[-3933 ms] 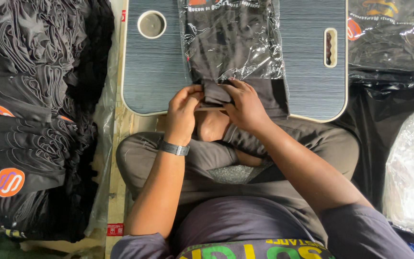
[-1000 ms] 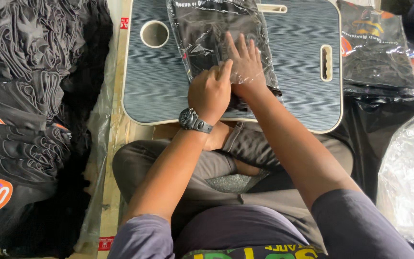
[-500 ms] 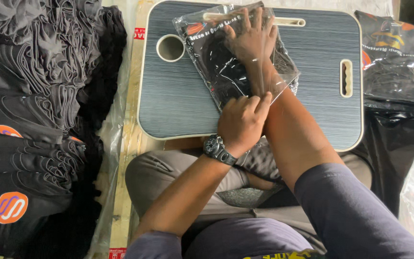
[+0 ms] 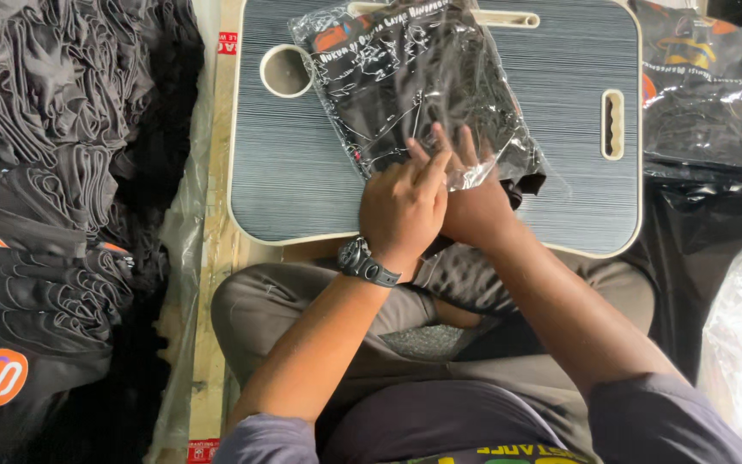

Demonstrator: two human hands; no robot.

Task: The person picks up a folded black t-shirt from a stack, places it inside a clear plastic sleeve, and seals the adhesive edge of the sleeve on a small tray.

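Note:
A folded black garment in a clear plastic bag (image 4: pixel 405 86) lies tilted on a grey lap tray (image 4: pixel 560 94). My left hand (image 4: pixel 401 206), with a dark wristwatch (image 4: pixel 362 260) on its wrist, presses flat on the bag's near end. Partly under the left one, my right hand (image 4: pixel 474 202) has its fingers spread on the bag's open edge, where the plastic bunches up. Both hands touch the bag at the tray's front middle.
A round cup hole (image 4: pixel 285 70) sits in the tray's left corner and a slot handle (image 4: pixel 613 125) at its right. Piles of folded black garments (image 4: pixel 36 215) lie to the left. Bagged garments (image 4: pixel 702 94) are stacked at the right. My crossed legs (image 4: pixel 285 318) are below the tray.
The right hand has slid back from the bag's far end to its near end, beside the left hand. The bag has turned more askew on the tray.

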